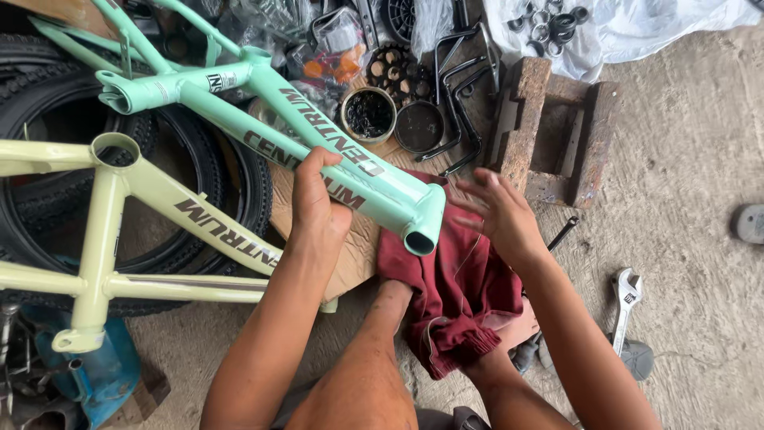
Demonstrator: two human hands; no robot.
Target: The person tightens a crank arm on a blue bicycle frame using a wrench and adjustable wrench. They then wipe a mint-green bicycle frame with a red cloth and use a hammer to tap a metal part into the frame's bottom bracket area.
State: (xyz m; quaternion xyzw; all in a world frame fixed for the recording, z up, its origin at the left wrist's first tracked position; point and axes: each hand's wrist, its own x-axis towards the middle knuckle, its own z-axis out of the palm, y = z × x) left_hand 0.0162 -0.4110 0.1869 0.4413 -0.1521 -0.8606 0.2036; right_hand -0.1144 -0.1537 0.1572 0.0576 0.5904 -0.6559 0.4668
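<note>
While the left hand (318, 203) grips the mint frame (334, 151), the right hand (501, 211) hovers seemingly open over concrete (684, 199).

Glossy mint-green painted metal bike frame (318, 135), matt dark-red cloth (454, 287) beneath it, rough weathered wooden block (521, 119) far right, shiny metal wrench (625, 306) on rough concrete floor (684, 183)

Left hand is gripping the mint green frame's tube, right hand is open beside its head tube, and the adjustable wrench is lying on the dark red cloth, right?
Not quite. The head view shows the adjustable wrench on the bare concrete floor, right of the dark red cloth. The left hand does grip the mint green frame; the right hand is open beside its head tube.
</note>
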